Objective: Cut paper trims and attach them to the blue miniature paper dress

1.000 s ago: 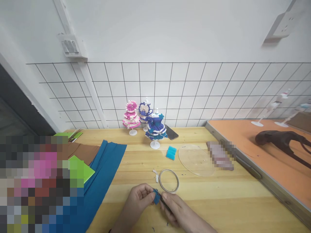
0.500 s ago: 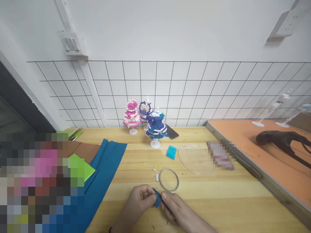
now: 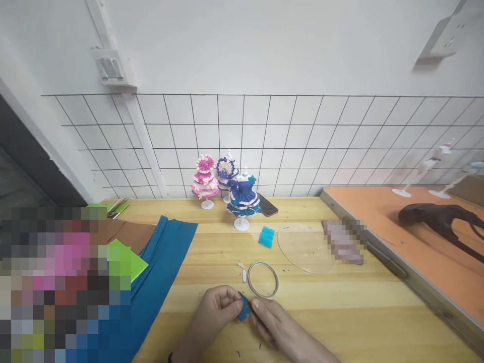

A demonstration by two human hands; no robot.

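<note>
Blue fabric piece [image 3: 244, 310] is pinched by left hand [image 3: 218, 313] while right hand [image 3: 275, 321] grips dark tool [image 3: 250, 305] between them, seemingly for trimming, and next cut would need steadiness.

Tape ring [image 3: 277, 282]: flat on the wooden worktop [image 3: 340, 322].
Left hand [image 3: 219, 311]: grip closed on a small blue scrap [image 3: 244, 311], nearside of the tape ring.
Right hand [image 3: 272, 320]: grip closed around a dark tool [image 3: 254, 313], meeting the blue scrap.
Turquoise piece [image 3: 266, 237]: beyond the tape ring.
Miniature dress forms [image 3: 244, 196]: three, upright, farther beyond the tape ring.
Blue cloth [image 3: 170, 262]: left of the tape ring.
</note>
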